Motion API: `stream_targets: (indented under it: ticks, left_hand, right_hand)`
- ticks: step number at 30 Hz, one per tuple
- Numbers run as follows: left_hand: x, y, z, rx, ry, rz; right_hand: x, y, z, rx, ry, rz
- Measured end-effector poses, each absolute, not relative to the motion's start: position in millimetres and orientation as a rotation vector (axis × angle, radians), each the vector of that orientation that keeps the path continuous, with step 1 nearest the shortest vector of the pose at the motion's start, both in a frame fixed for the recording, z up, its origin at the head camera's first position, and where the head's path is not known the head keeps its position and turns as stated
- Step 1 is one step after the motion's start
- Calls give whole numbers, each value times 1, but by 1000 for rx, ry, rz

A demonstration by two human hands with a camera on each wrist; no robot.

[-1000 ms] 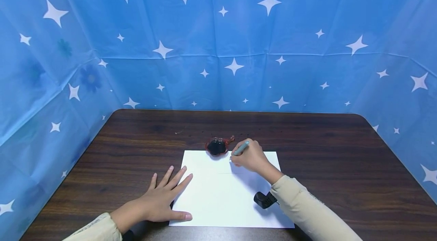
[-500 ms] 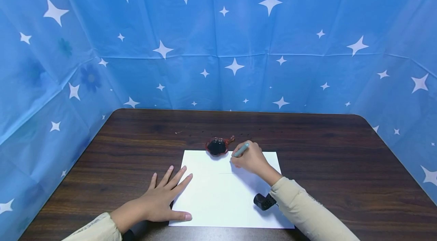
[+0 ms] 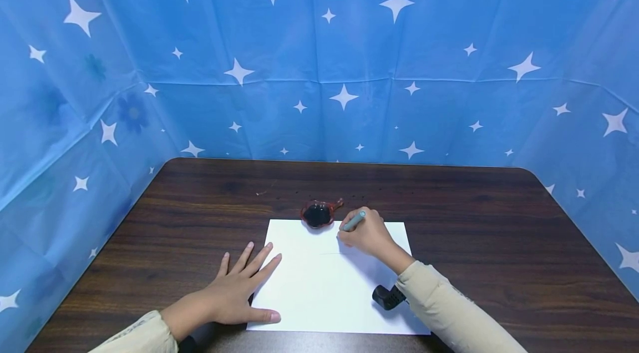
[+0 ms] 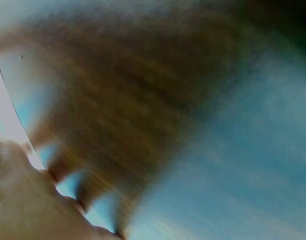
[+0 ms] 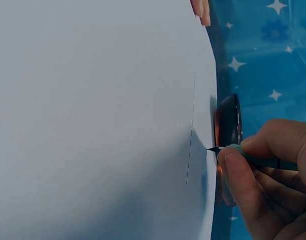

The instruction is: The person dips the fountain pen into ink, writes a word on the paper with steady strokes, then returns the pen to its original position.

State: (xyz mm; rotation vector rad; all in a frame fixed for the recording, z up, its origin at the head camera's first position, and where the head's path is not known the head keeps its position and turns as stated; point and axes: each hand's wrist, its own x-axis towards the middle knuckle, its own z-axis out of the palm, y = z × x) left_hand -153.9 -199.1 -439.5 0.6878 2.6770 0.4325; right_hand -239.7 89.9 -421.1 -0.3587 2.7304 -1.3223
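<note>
My right hand [image 3: 368, 232] pinches a grey-green fountain pen [image 3: 354, 221] between thumb and fingers near the far edge of a white sheet of paper [image 3: 304, 292]. In the right wrist view, the pen's dark pointed nib [image 5: 214, 149] is at the paper, beyond a thin straight line [image 5: 192, 120]. Whether the nib touches the sheet is hard to tell. My left hand [image 3: 234, 297] lies with fingers spread, its thumb and fingertips on the sheet's left edge. In the left wrist view, the palm [image 4: 28, 205] shows at lower left and the fingers are blurred.
A small red-rimmed dish [image 3: 317, 215] with a dark inside stands at the sheet's far edge, left of the right hand. Under the right forearm is a black wrist device [image 3: 388, 297]. The dark wooden table [image 3: 474, 220] ends at a blue star-printed curtain [image 3: 279, 36].
The right hand has shifted very slightly towards me, and the pen leans a little lower. The left hand and paper stay in place.
</note>
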Motion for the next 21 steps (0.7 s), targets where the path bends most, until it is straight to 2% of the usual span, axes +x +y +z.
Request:
stream_targets:
  ticks: [21]
  left_hand:
    - [-153,-199,-436,693,2679,454]
  right_hand:
    - [-232,95,-423,-414,2766,-1277]
